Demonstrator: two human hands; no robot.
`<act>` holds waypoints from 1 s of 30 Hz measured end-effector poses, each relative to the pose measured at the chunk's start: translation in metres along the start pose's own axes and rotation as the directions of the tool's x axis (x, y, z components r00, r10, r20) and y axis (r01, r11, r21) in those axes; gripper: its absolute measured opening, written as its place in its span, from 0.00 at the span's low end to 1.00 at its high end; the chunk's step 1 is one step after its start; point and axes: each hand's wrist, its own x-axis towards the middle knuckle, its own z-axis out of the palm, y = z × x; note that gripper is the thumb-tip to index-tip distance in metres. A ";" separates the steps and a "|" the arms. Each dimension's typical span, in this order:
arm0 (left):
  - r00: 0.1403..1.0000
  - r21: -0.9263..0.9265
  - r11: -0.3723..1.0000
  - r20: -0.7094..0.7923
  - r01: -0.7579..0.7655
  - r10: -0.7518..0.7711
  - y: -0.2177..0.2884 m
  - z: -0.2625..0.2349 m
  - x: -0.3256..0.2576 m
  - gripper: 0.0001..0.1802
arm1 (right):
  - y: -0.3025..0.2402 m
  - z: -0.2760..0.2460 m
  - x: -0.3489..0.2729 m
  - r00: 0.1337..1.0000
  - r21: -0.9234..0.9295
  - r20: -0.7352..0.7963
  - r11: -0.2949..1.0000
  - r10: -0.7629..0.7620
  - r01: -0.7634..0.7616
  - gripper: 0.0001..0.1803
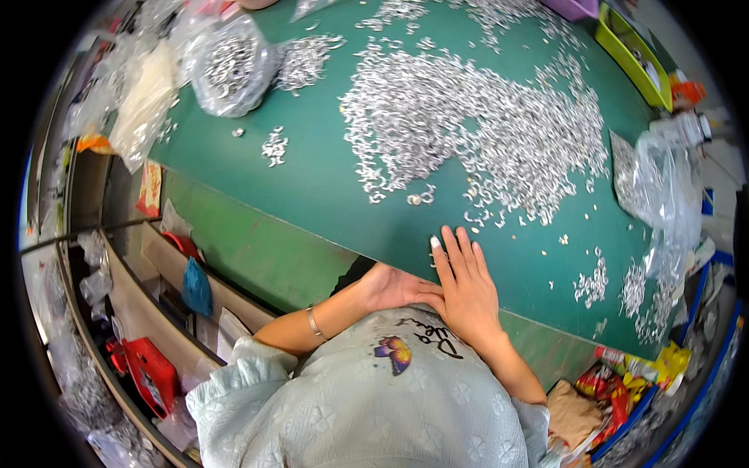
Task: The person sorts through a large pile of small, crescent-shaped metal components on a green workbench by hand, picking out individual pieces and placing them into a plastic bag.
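Note:
My right hand (468, 285) lies flat near the front edge of the green table (312, 207), fingers stretched out toward the far side. A small metal piece shows beside its index finger. At the table's edge, my left hand (394, 287) reaches rightward, its fingers stretched toward the right thumb; their tips are partly hidden by the right hand. Nothing can be seen held in either hand. Just beyond the right fingertips spreads a large heap of small, curved, silvery metal pieces (507, 132). A few loose pieces (421, 196) lie along its near side.
A clear plastic bag (230, 66) of metal pieces stands at the far left beside a small pile (304, 61). More little piles (591, 282) lie at the right, near another plastic bag (663, 195). A green basket (633, 54) is at the far right; open drawers (187, 281) stand left.

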 end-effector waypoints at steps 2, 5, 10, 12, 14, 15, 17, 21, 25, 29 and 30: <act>0.994 -0.138 0.990 0.107 0.009 0.006 0.002 -0.005 0.005 0.40 | -0.004 0.001 0.006 1.000 0.016 0.014 1.000 -0.015 0.015 0.44; 0.960 -0.293 0.948 0.277 0.127 -0.043 0.002 -0.022 0.006 0.37 | -0.011 0.007 0.022 0.995 -0.045 0.048 0.995 -0.086 0.089 0.45; 0.984 0.042 0.999 -0.178 -0.004 0.012 0.004 -0.014 -0.004 0.37 | -0.024 0.016 0.064 0.968 -0.083 0.080 0.966 -0.237 0.243 0.47; 0.986 0.072 0.997 -0.158 -0.039 0.051 0.000 -0.031 -0.003 0.35 | -0.034 0.018 0.083 0.956 -0.071 0.096 0.956 -0.279 0.286 0.48; 0.984 0.059 0.995 -0.157 -0.078 0.087 0.004 -0.038 -0.005 0.35 | -0.046 0.025 0.102 0.939 -0.058 0.095 0.940 -0.330 0.336 0.48; 0.983 0.056 0.994 -0.152 -0.097 0.105 0.008 -0.041 -0.006 0.34 | -0.052 0.027 0.110 0.935 -0.068 0.104 0.935 -0.340 0.348 0.48; 0.982 0.043 0.991 -0.134 -0.127 0.132 0.017 -0.039 -0.012 0.34 | -0.061 0.033 0.125 0.938 -0.029 0.076 0.939 -0.340 0.342 0.48; 0.980 0.003 0.984 -0.097 -0.177 0.176 0.026 -0.033 -0.019 0.34 | -0.082 0.041 0.158 0.943 -0.104 0.057 0.937 -0.329 0.333 0.49; 0.985 -0.063 0.983 0.003 -0.171 0.171 0.029 -0.035 -0.013 0.34 | -0.094 0.050 0.195 0.946 -0.106 0.000 0.941 -0.325 0.323 0.50; 0.987 -0.107 0.981 -0.032 -0.159 0.157 0.031 -0.024 -0.016 0.35 | -0.097 0.058 0.229 0.938 -0.143 -0.132 0.943 -0.319 0.301 0.48; 0.987 -0.123 0.979 -0.041 -0.161 0.157 0.029 -0.023 -0.017 0.36 | -0.095 0.052 0.228 0.942 -0.134 -0.154 0.950 -0.300 0.281 0.47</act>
